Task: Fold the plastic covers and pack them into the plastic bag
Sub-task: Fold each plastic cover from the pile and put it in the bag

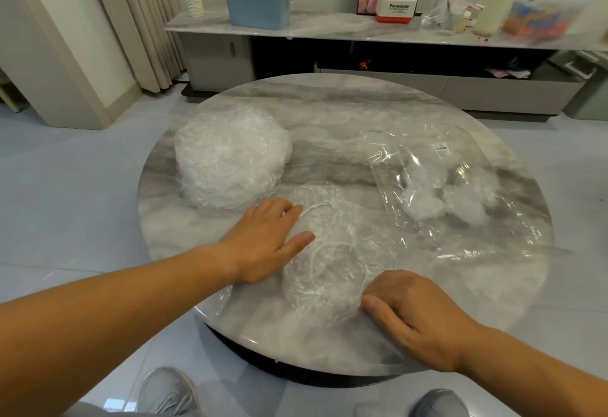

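Currently one single cover lies spread on the near part of the round table, between both hands. Left hand rests flat on its far-left side, fingers straight and slightly apart; likely pinning the slippery film so it won't slide. Right hand sits at the near-right hem, fingers curled together with thumb alongside, seemingly pinching the elastic edge, probably to lift it over for a fold. Stack of covers waits at far left, apart from the work. Plastic bag lies flat at right, touching or overlapping the single cover's edge; cannot tell which. White bundles inside it look like packed covers. Judgement: fold just starting, many covers left.
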Tool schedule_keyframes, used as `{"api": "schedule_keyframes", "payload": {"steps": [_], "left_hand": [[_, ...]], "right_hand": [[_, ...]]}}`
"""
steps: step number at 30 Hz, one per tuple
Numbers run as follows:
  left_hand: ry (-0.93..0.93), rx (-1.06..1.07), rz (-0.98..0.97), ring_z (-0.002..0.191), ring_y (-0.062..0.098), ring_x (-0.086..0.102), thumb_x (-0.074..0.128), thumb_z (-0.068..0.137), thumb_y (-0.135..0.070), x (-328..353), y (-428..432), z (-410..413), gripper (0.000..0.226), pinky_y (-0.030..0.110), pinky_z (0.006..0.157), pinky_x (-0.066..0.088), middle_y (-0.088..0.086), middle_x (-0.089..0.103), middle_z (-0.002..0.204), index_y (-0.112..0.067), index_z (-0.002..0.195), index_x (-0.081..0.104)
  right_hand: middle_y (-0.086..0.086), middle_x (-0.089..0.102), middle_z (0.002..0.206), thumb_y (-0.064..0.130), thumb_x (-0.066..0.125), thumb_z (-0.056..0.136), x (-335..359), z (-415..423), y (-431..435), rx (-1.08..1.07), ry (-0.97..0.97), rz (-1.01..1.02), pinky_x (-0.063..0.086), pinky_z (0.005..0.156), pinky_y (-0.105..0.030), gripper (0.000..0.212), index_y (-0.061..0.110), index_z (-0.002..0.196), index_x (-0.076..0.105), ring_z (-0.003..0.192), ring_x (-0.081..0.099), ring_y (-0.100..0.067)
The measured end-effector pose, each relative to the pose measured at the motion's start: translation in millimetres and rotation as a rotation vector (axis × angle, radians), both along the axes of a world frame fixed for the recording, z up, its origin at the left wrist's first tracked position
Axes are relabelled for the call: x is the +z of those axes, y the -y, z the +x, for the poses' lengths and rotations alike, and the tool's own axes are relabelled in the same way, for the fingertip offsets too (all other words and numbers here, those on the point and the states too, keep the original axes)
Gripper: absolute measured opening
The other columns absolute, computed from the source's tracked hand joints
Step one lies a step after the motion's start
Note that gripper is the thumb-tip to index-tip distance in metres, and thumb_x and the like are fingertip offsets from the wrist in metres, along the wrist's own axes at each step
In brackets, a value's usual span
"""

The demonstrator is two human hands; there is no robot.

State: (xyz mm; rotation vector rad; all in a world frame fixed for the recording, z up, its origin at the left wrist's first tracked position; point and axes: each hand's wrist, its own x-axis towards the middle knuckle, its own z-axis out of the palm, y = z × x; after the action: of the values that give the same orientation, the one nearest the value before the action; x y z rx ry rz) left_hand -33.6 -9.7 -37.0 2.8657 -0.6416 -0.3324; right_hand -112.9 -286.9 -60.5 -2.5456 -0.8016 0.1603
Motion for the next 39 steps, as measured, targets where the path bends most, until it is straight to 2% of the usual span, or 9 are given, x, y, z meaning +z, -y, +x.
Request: {"api": "schedule_keyframes", "payload": {"steps": [3, 7, 11, 14, 17, 22, 26, 34, 39], "left_hand": [[-0.177, 0.024, -0.080, 0.145, 0.020, 0.031, 0.014, 0.093, -0.071, -2, 10, 1, 0.085, 0.038, 0.119, 0.026, 0.001, 0.036, 0.158, -0.021, 0.161, 0.012], [-0.265, 0.111, -0.160, 0.155, 0.017, 0.009, 0.014, 0.089, -0.076, -5, 9, 14, 0.091, 0.037, 0.126, 0.009, -0.001, 0.010, 0.169, -0.023, 0.161, -0.003], [-0.137, 0.132, -0.246, 0.153, 0.009, -0.014, 0.025, 0.093, -0.072, -5, 11, 21, 0.085, 0.037, 0.127, -0.003, -0.006, -0.012, 0.168, -0.028, 0.161, -0.002], [0.066, -0.025, -0.273, 0.152, 0.015, 0.016, 0.040, 0.095, -0.069, 4, 18, 14, 0.069, 0.042, 0.123, 0.022, -0.004, 0.021, 0.165, -0.029, 0.152, 0.036], [0.091, -0.284, -0.272, 0.110, 0.005, 0.051, 0.048, 0.087, -0.075, 15, 24, -9, 0.054, 0.031, 0.096, 0.046, -0.013, 0.058, 0.117, -0.030, 0.115, 0.062], [-0.076, -0.277, -0.186, 0.092, 0.000, 0.054, 0.056, 0.069, -0.086, 3, 18, -39, 0.063, 0.023, 0.083, 0.049, -0.020, 0.058, 0.097, -0.035, 0.105, 0.062], [-0.244, 0.014, -0.428, 0.079, 0.003, 0.066, 0.073, 0.084, -0.054, -7, 8, -41, 0.027, 0.027, 0.077, 0.056, -0.012, 0.071, 0.083, -0.028, 0.092, 0.072], [-0.344, 0.299, -0.380, 0.057, 0.011, 0.068, 0.078, 0.086, -0.038, -3, 11, -18, 0.025, 0.026, 0.063, 0.054, -0.001, 0.072, 0.064, -0.015, 0.085, 0.067], [-0.055, 0.206, -0.077, 0.080, 0.012, 0.060, 0.072, 0.085, -0.052, -3, 12, -19, 0.032, 0.030, 0.069, 0.048, -0.011, 0.060, 0.086, -0.025, 0.091, 0.056]], "right_hand": [[0.002, 0.067, 0.079, 0.064, 0.009, 0.103, 1, -1, 2, 0.007, -0.013, 0.023, 0.046, 0.083, -0.031, 0.079, 0.015, 0.079, 0.065, 0.083, 0.060, -0.014], [0.002, 0.065, 0.077, 0.064, 0.009, 0.103, 2, -3, 4, -0.002, -0.014, 0.049, 0.046, 0.082, -0.032, 0.078, 0.015, 0.077, 0.063, 0.081, 0.059, -0.014], [0.002, 0.065, 0.079, 0.064, 0.011, 0.103, 2, -5, 7, -0.009, -0.011, 0.067, 0.047, 0.083, -0.033, 0.074, 0.016, 0.077, 0.061, 0.084, 0.059, -0.014], [-0.002, 0.069, 0.088, 0.068, 0.010, 0.101, 5, -2, 5, -0.030, -0.039, 0.108, 0.047, 0.086, -0.033, 0.082, 0.012, 0.086, 0.068, 0.092, 0.061, -0.015], [-0.001, 0.071, 0.092, 0.075, 0.015, 0.096, 11, 3, 1, -0.099, -0.095, 0.202, 0.048, 0.088, -0.030, 0.089, 0.006, 0.089, 0.072, 0.096, 0.064, -0.010], [0.018, 0.075, 0.095, 0.070, 0.043, 0.095, 18, 4, -3, -0.316, -0.361, 0.433, 0.051, 0.084, -0.017, 0.058, 0.025, 0.097, 0.079, 0.094, 0.069, 0.001], [0.003, 0.077, 0.082, 0.046, 0.062, 0.094, 24, 11, -14, -0.448, -0.463, 0.543, 0.055, 0.076, -0.025, 0.035, 0.017, 0.090, 0.079, 0.078, 0.073, -0.005], [0.015, 0.066, 0.058, 0.023, 0.078, 0.089, 12, 24, -30, -0.474, -0.374, 0.258, 0.043, 0.051, -0.010, 0.011, 0.021, 0.079, 0.073, 0.052, 0.060, 0.003], [0.014, 0.057, 0.092, 0.028, 0.073, 0.089, 5, 27, -33, -0.390, -0.203, 0.010, 0.041, 0.070, -0.010, 0.003, 0.029, 0.088, 0.072, 0.079, 0.058, -0.003]]}}
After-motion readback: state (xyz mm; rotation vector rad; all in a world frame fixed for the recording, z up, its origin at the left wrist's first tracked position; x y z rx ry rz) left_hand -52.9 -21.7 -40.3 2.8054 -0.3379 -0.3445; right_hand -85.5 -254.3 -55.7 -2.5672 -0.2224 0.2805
